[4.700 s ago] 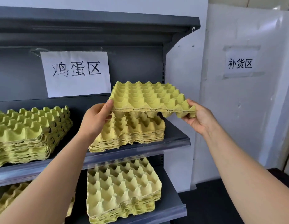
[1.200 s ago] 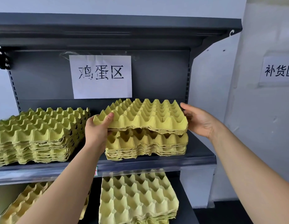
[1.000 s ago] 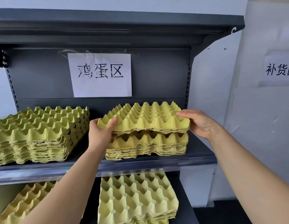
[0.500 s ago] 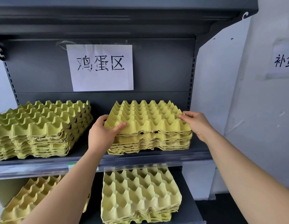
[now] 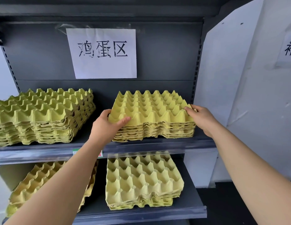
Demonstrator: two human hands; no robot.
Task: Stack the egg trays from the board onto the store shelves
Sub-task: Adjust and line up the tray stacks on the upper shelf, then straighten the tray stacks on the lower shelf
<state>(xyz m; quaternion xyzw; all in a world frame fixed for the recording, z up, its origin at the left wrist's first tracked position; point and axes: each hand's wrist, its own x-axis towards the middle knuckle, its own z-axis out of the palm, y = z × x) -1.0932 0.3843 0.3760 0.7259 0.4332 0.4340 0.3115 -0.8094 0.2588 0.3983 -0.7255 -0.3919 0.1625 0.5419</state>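
Top egg tray (image 5: pixel 151 109) sits on the right stack (image 5: pixel 154 132) on the upper shelf (image 5: pixel 166 146), cups up and nested square with the trays below it. No gap visible along the front edge.

Left hand (image 5: pixel 105 127) grips the tray's front-left corner. The thumb lies across the front rim and the fingers (image 5: pixel 107 112) are wrapped round the left edge. Right hand (image 5: pixel 204 119) holds the front-right corner with its fingers curled over the rim. Can't see what the palm side is doing. Both forearms reach in from below, bare.

Left stack (image 5: pixel 40 117) is on the same shelf, taller than the right stack, apart from it and slightly skewed. The lower shelf (image 5: pixel 141 214) carries two more stacks. The lower right stack (image 5: pixel 141 181) lies flat under the one being handled. The lower left stack (image 5: pixel 44 179) is tilted and partly hidden by the left forearm.

Paper sign (image 5: pixel 102 52) with three handwritten characters is taped to the grey back panel above the stacks. A second sign (image 5: pixel 289 49) on the white wall to the right is cut off at the frame edge.
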